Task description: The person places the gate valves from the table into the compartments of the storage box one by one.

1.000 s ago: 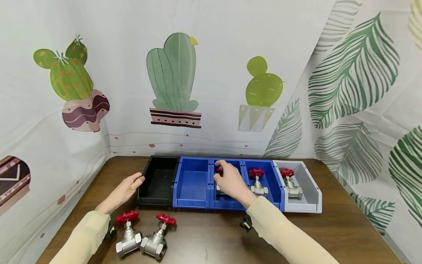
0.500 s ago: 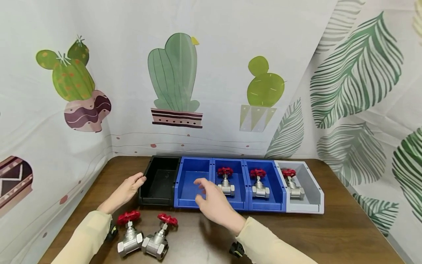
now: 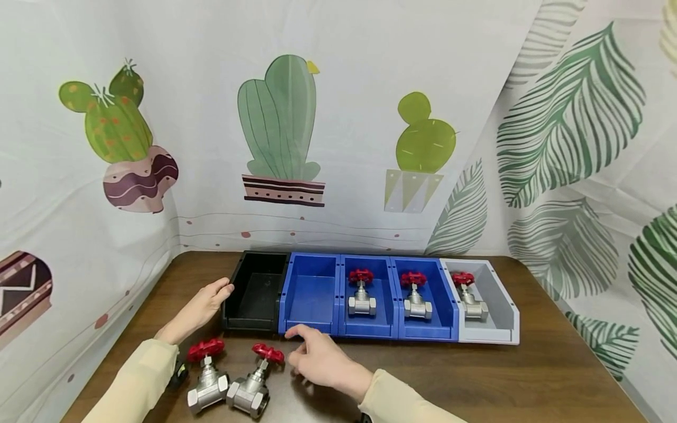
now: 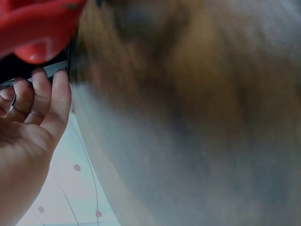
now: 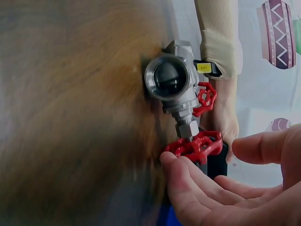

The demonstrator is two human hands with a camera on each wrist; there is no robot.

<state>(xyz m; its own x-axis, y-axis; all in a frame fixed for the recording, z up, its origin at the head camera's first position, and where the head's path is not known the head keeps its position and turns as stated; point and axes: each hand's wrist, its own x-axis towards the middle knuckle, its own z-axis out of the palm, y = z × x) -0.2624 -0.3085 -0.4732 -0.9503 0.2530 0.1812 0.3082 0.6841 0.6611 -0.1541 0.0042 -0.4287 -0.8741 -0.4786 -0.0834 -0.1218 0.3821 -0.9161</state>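
Observation:
My left hand [image 3: 200,306] rests its fingertips on the left side of the black bin [image 3: 256,294]; the left wrist view shows the fingers [image 4: 60,94] against its edge. On the table stand two metal valves with red handwheels, the left valve [image 3: 207,385] and the right valve [image 3: 248,392]. My right hand [image 3: 325,359] is just right of the right valve's handwheel [image 3: 268,352], thumb and fingers apart, holding nothing. In the right wrist view the fingers [image 5: 181,183] are close to that red handwheel [image 5: 197,146]; whether they touch it, I cannot tell.
Right of the black bin stand three blue bins and a grey bin [image 3: 489,335] in one row. The leftmost blue bin [image 3: 312,294] is empty. One valve lies in each of the middle blue, right blue and grey bins. A printed cloth [image 3: 349,117] hangs behind the table.
My right hand has moved left and toward the front, from above the middle blue bin to beside the right valve. The left hand has stayed at the black bin.

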